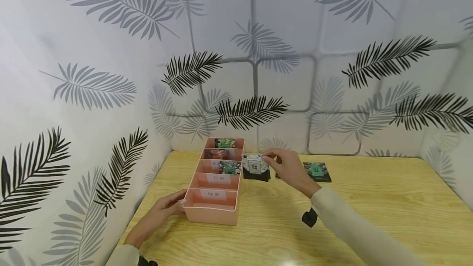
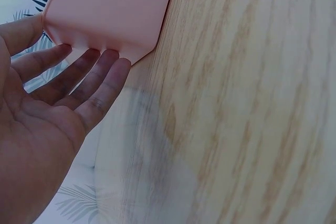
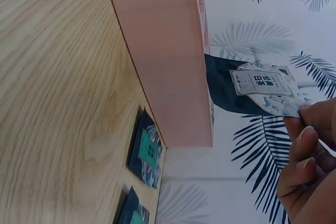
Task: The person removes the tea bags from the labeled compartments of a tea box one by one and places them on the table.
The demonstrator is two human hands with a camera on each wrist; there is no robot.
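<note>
A long pink compartment box (image 1: 211, 215) stands on the table, its dividers bearing white paper labels. My left hand (image 1: 160, 214) grips its near left corner, the thumb at the rim; in the left wrist view the fingertips (image 2: 122, 64) press along a lower edge of the box. Between thumb and fingers, my right hand (image 1: 290, 169) pinches one end of a black-and-white tea sachet (image 3: 262, 85), held beside the box's right wall. Inside the box, a green-patterned sachet (image 1: 224, 143) lies in the farthest compartment, a red one (image 1: 218, 154) in front of it, and a green-labelled one (image 1: 230, 168) in the middle.
Right of my right hand, a dark sachet with a green label (image 1: 317, 170) lies on the wood-grain table (image 1: 373, 200). Another sachet (image 3: 144, 148) is mostly hidden behind that hand in the head view. A leaf-patterned wall (image 1: 284, 89) rises behind the table and along its left side.
</note>
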